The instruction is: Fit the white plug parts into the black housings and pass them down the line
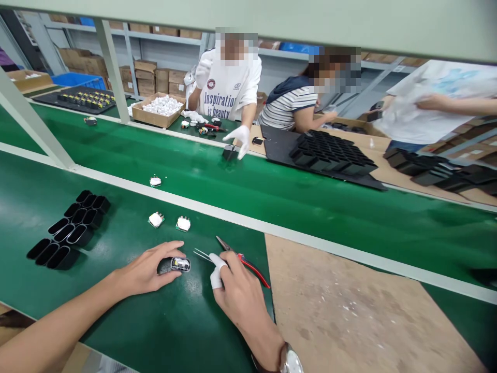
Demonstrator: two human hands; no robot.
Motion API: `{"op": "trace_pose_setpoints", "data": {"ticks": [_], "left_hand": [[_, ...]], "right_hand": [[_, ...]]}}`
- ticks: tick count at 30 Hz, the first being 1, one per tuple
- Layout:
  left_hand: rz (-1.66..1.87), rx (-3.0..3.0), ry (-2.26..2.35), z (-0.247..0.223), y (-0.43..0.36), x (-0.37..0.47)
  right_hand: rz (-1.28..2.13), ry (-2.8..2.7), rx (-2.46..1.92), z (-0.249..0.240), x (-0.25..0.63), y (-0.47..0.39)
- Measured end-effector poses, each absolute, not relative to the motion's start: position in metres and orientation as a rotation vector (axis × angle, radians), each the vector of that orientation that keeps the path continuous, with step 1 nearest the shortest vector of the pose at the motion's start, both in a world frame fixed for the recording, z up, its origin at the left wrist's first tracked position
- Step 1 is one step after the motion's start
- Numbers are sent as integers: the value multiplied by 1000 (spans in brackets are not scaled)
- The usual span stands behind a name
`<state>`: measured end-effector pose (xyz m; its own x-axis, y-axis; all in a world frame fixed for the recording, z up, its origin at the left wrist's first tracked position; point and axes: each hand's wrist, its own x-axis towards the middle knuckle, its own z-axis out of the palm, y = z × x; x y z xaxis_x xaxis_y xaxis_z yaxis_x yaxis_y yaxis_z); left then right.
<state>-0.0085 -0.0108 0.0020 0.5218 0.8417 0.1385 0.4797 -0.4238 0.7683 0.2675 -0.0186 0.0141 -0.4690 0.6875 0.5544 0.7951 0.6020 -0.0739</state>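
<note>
Silver tweezers (202, 255), pinched in the right hand (239, 286), should work lightly; the left hand (149, 268), gripping the case (180, 264), should keep it steady.

Near bench (182, 331) — two white-topped boards (156, 219), one tweezers (203, 254), one pliers (253, 268)

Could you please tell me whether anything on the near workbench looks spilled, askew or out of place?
The brown sheet beside the right hand is strewn with small white flecks resembling stray debris. Red-handled pliers lie slanted, partly hidden by that hand. No damage stands out.
</note>
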Motion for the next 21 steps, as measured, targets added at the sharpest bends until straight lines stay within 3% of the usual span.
{"op": "trace_pose_setpoints", "data": {"ticks": [6, 13, 21], "left_hand": [[626, 2040, 1087, 4, -10, -9], [663, 2049, 1069, 3, -10, -6], [678, 2059, 1036, -1, -11, -6]], "right_hand": [[-185, -2429, -1297, 2, 270, -15], [223, -2289, -967, 21, 251, -24], [381, -2348, -952, 21, 241, -24]]}}
